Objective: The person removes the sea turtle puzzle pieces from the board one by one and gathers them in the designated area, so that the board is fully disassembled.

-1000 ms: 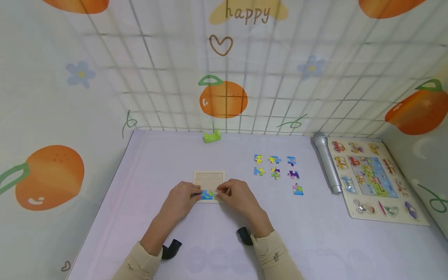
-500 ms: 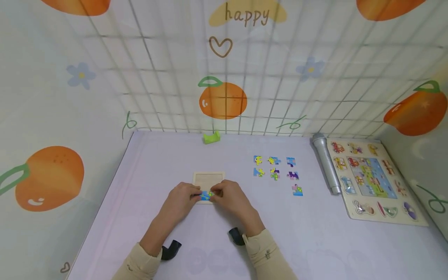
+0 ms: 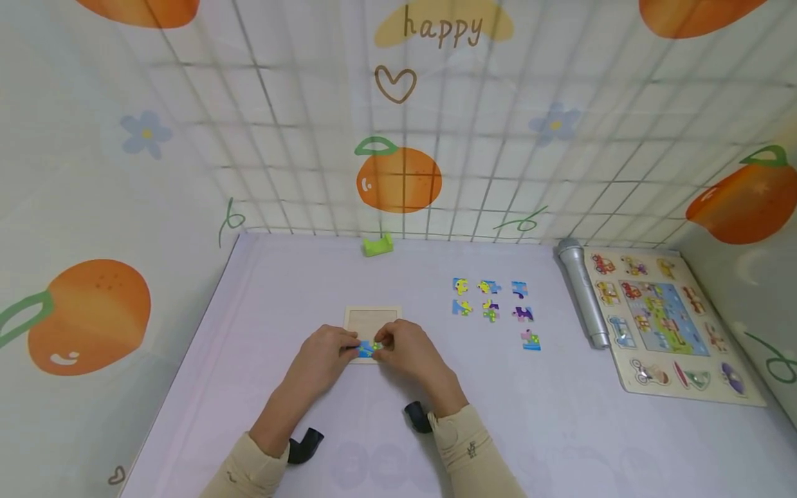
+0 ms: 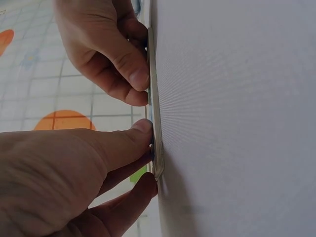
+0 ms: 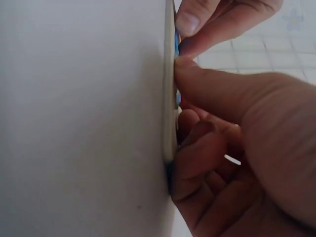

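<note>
A small wooden puzzle tray [image 3: 372,319] lies on the table before both hands, with blue-and-green jigsaw pieces [image 3: 365,348] along its near side. My left hand [image 3: 325,351] grips the tray's left near corner, thumb over the pieces and another finger at the edge in the left wrist view. From the right, my right hand [image 3: 411,349] pinches a jigsaw piece at the near row, its thumb low against the tray in the right wrist view. Fingers largely hide that piece. Both thumbs [image 4: 139,78] [image 5: 187,74] are close together over the row.
Several loose jigsaw pieces [image 3: 490,311] lie to the right of the tray. Beyond them are a silver microphone [image 3: 583,294] and a wooden picture board [image 3: 669,318]. A green holder [image 3: 378,245] stands at the back, before the printed curtain [image 3: 286,138].
My right hand has moved slightly left, bringing its fingertips inward over the near row of pieces. The left hand keeps its place at the tray's corner.
</note>
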A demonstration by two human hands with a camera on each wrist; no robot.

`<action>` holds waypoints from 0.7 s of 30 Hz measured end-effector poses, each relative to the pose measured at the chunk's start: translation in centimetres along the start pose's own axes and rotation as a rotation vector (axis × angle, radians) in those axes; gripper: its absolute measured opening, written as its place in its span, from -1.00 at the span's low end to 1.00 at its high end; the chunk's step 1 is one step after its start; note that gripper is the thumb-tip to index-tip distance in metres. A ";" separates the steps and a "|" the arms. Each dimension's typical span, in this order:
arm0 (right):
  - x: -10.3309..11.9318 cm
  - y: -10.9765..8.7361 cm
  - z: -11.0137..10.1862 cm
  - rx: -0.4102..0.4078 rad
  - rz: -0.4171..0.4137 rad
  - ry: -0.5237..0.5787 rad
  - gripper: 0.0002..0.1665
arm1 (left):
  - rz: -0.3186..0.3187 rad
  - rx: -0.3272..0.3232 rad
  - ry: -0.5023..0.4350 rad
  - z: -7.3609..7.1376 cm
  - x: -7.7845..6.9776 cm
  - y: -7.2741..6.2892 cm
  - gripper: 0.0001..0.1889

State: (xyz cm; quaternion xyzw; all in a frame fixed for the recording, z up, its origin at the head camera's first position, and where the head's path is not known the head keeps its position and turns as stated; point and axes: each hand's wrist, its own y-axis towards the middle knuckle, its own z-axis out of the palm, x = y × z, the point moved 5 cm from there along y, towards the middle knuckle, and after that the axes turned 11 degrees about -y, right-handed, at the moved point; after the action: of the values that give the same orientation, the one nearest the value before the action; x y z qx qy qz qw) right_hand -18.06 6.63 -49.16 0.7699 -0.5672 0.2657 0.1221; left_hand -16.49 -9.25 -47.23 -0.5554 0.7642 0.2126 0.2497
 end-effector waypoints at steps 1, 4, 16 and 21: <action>0.0 0.0 0.0 0.004 0.001 -0.002 -0.80 | 0.005 -0.002 0.000 0.0 0.0 0.0 -0.83; 0.0 0.0 0.0 0.007 -0.004 -0.012 -0.78 | 0.014 -0.002 0.003 0.1 0.0 0.0 -0.83; 0.3 0.2 0.3 0.024 -0.004 -0.030 -0.68 | 0.006 0.006 0.004 0.1 0.1 0.0 -0.82; 0.3 0.3 0.5 0.030 0.018 -0.058 -0.65 | 0.005 0.004 0.000 0.1 0.1 0.0 -0.81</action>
State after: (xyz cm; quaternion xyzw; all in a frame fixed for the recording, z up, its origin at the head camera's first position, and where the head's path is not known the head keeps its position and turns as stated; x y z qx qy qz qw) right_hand -18.10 6.07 -49.42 0.7739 -0.5733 0.2530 0.0915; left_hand -16.56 -9.29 -47.34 -0.5531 0.7658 0.2118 0.2504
